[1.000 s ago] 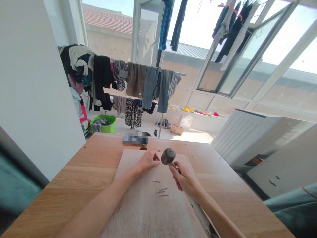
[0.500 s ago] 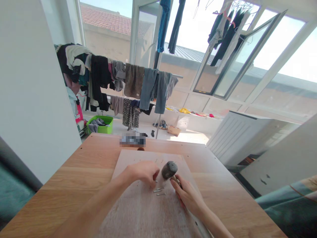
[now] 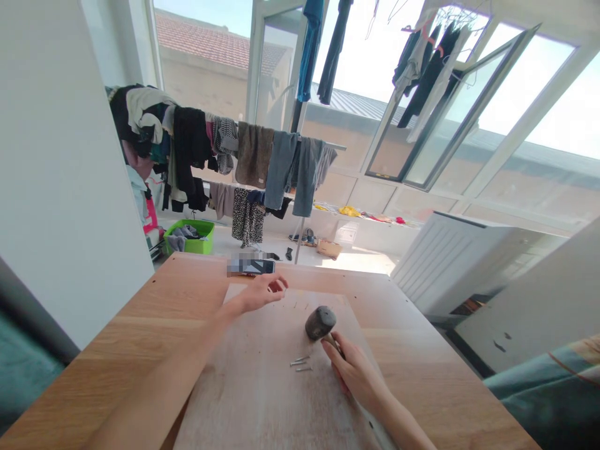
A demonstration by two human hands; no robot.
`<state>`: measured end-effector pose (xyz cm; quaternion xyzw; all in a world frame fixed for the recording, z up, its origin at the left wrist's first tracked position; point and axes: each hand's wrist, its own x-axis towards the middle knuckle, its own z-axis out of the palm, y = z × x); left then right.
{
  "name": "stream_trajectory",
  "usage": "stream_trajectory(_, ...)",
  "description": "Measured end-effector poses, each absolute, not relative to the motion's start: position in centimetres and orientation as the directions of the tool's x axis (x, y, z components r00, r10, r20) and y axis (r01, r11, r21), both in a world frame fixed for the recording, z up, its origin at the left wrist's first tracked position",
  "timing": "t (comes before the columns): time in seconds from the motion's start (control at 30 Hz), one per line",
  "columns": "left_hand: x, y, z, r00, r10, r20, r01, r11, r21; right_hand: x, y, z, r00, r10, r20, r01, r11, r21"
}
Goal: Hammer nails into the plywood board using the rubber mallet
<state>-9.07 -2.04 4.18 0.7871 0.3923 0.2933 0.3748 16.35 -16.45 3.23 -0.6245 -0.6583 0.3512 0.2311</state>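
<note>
My right hand (image 3: 354, 362) is wrapped around the handle of a hammer (image 3: 320, 322) with a thick, dark grey head, held over the right side of a pale wooden board (image 3: 244, 387). My left hand (image 3: 260, 292) hovers by the board's far left edge, fingertips pinched on a nail that barely shows. Between the hands, a few loose silvery nails (image 3: 300, 361) lie on the board. Beyond the hammer head, two thin nails (image 3: 301, 305) appear to stand upright in the board.
The board lies on a wood-grain table (image 3: 117, 356). A phone (image 3: 257, 267) rests at the table's far edge. Past it are a rack of hanging clothes (image 3: 255, 153) and a green basket (image 3: 201, 237). A white ribbed cabinet (image 3: 440, 262) is on the right.
My left hand has moved away from the loose nails to the board's far left, and the nail by its fingertips has left the pile. My right hand and the hammer have hardly moved.
</note>
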Motion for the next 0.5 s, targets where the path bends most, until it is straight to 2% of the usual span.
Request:
stream_trajectory(0.17,-8.0,-2.3,1.7,0.447,0.866,0.223,0.355,-0.401,0.845,16.3,-16.4,3.1,-0.1,0.988,-0.119,0.674,-0.021,-0.738)
stream_trajectory(0.5,-7.9,-2.3,1.1,0.475,0.841,0.26,0.324,-0.442,0.837,16.2,-16.5,3.5,-0.095,0.988,-0.124,0.689,-0.025,-0.725)
